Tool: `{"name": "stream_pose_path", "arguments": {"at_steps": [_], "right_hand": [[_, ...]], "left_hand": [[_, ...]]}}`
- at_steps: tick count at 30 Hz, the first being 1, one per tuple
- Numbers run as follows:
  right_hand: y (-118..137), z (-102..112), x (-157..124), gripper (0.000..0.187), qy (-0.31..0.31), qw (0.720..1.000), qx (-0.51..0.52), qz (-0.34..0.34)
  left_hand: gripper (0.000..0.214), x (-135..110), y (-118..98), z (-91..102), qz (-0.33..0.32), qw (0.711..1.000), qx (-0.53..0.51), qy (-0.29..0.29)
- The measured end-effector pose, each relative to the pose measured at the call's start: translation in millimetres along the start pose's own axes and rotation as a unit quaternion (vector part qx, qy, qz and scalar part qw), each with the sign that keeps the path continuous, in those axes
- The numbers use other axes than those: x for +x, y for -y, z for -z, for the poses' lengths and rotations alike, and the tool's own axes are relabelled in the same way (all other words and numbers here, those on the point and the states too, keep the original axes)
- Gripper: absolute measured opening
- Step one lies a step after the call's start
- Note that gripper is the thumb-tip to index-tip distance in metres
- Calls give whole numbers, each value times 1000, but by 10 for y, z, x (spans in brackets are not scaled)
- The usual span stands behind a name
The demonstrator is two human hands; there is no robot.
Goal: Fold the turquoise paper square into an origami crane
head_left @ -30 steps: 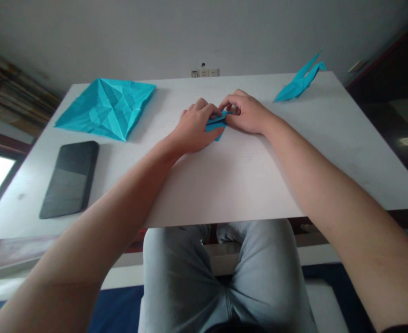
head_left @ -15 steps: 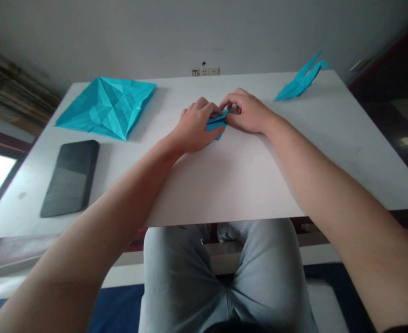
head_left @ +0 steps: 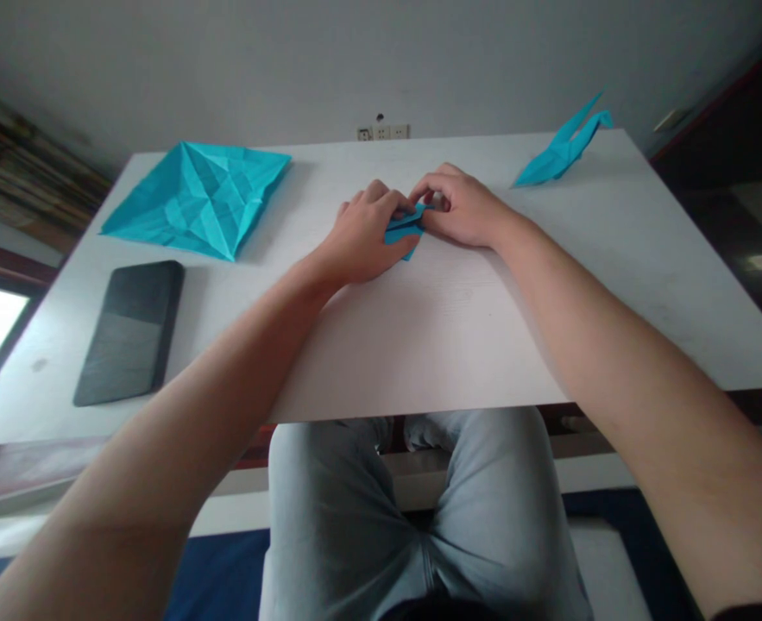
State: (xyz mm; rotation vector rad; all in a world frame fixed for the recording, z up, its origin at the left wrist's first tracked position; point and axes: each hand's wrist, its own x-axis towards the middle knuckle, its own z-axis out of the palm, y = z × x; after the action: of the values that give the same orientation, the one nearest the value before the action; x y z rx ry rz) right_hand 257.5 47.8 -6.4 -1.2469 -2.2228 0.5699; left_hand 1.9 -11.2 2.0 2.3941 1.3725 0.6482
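A small piece of folded blue origami paper (head_left: 405, 231) lies on the white table (head_left: 412, 345), partly covered by my fingers. My left hand (head_left: 368, 233) is closed over its left side, with the thumb along the near edge and the fingers on top. At the paper's right end, my right hand (head_left: 459, 207) pinches it between thumb and curled fingers. The far side of the folded piece is hidden behind both hands.
A creased blue paper sheet (head_left: 203, 200) lies at the back left. Nearer on that side is a dark phone-like slab (head_left: 129, 332). A folded blue paper crane (head_left: 563, 148) stands at the back right. Wall sockets (head_left: 382, 133) show behind the table.
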Motion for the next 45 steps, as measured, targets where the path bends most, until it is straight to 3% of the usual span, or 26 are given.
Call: {"name": "stream_pose_path", "arguments": {"at_steps": [31,37,45], "right_hand": [[1,5,-9,24,7,1000,2,17],[13,5,-7,24,1,1000,1,-11],[-47,-12,22,21,6,1000,17,19]], "left_hand": [[49,3,23,-20,2,1000,-10,2],[51,5,47,-31,-2,1000,-6,-3],[48,11,87,-48,-15,1000,-3,-13]]}}
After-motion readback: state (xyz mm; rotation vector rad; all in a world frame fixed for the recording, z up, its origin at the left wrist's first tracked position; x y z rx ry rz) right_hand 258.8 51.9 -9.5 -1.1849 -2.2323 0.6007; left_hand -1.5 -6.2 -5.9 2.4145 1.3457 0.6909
